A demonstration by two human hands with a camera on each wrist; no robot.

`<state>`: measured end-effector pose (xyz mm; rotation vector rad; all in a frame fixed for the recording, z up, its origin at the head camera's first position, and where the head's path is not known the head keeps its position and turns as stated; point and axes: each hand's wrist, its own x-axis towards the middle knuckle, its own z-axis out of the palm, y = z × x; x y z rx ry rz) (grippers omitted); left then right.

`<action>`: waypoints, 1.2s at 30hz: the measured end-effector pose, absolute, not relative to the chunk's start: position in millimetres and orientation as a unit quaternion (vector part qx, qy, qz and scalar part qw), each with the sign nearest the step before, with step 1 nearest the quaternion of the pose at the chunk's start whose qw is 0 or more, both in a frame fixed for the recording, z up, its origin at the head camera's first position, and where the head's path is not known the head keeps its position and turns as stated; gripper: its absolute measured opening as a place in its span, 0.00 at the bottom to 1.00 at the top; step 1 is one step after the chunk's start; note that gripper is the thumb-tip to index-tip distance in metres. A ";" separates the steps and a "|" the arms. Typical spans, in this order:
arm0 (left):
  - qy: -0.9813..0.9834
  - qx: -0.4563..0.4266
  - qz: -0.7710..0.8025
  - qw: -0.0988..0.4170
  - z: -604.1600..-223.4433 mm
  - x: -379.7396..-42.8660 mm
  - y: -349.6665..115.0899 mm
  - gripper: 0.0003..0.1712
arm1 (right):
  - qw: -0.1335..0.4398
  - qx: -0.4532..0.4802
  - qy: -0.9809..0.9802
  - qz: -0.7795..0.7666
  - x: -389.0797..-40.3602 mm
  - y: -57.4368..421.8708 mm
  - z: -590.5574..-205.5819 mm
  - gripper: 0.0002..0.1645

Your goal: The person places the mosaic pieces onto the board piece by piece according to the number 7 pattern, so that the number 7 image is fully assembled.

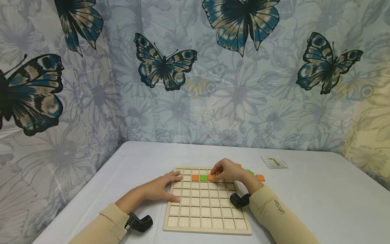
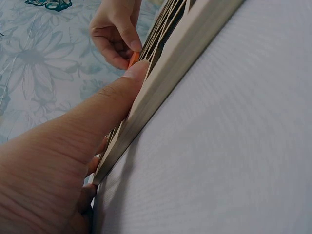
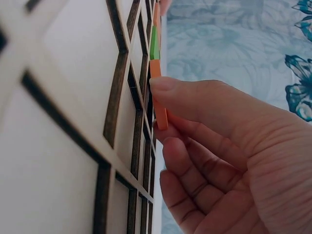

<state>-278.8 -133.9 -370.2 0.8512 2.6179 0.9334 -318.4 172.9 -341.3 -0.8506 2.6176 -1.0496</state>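
A pale wooden grid board (image 1: 207, 229) lies on the table. In its second row from the far edge sit an orange tile (image 1: 195, 178) and, beside it, a green tile (image 1: 203, 178). My right hand (image 1: 228, 170) pinches another orange tile (image 3: 159, 105) between thumb and fingers, at the cell just right of the green one. In the right wrist view this tile is tilted, one end close to the green tile (image 3: 154, 44). My left hand (image 1: 156, 187) rests on the board's left edge with fingers spread, the thumb (image 2: 139, 73) on the rim.
Past the board's far right corner lie loose tiles, among them an orange tile (image 1: 260, 177) and a green tile (image 1: 250, 171), partly behind the right hand. A small card with a grid pattern (image 1: 274, 162) lies farther back. A butterfly-print cloth (image 1: 189, 112) hangs behind the white table (image 1: 320, 196).
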 end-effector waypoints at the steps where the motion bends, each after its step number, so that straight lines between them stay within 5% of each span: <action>1: 0.895 0.291 0.319 0.117 -370.3 -278.8 -133.9 0.47 | 0.097 -0.288 0.884 -0.354 -318.6 173.1 -341.3 0.12; 36: 0.894 0.289 0.319 0.124 -368.7 -276.9 -132.5 0.48 | 0.080 -0.262 0.891 -0.361 -318.6 186.8 -332.1 0.15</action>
